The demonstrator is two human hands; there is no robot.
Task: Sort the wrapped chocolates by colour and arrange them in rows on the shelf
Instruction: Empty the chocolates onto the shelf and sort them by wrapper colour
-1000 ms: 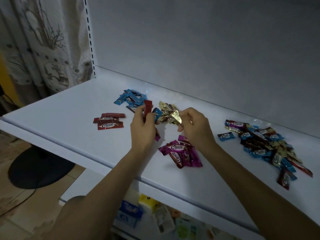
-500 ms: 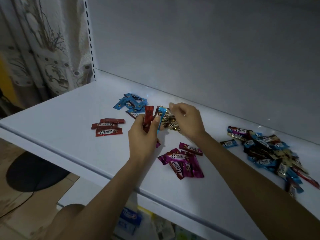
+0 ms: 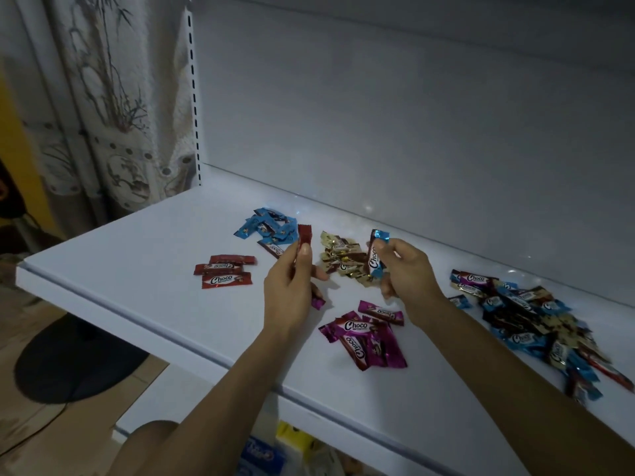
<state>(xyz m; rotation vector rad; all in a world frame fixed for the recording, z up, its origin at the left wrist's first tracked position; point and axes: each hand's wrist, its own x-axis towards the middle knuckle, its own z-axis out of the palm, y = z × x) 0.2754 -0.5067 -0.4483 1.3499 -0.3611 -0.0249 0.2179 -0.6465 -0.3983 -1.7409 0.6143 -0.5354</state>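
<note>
A patterned curtain (image 3: 103,97) is seen far to the left of the gold pile (image 3: 343,259), beyond the edge of the white shelf (image 3: 137,242). Three red chocolates (image 3: 225,271) are laid in a short row on the shelf, well to the left of the gold pile. A blue pile (image 3: 268,228) is gathered up and to the left of the gold pile, near the back wall, with one brown chocolate (image 3: 271,248) lying at its near edge.

The left hand (image 3: 292,286) is raised just left of the gold pile. A red chocolate (image 3: 304,235) is pinched upright between its thumb and fingers, with the top end standing clear above the fingertips. A purple wrapper end (image 3: 318,301) is seen poking out below that hand's curled fingers; whether it is gripped or lies on the shelf cannot be told.

The gold pile itself is heaped in the middle of the shelf, between the two hands. The right hand (image 3: 409,273) is held just right of it, and a blue chocolate (image 3: 376,252) is pinched upright in its fingertips, above the pile's right edge.

A purple pile (image 3: 364,338) is spread nearer the shelf's front edge, below and slightly right of the gold pile, between the forearms. An unsorted heap (image 3: 529,314) of blue, gold, red, purple and dark wrappers is left well to the right of the gold pile.
</note>
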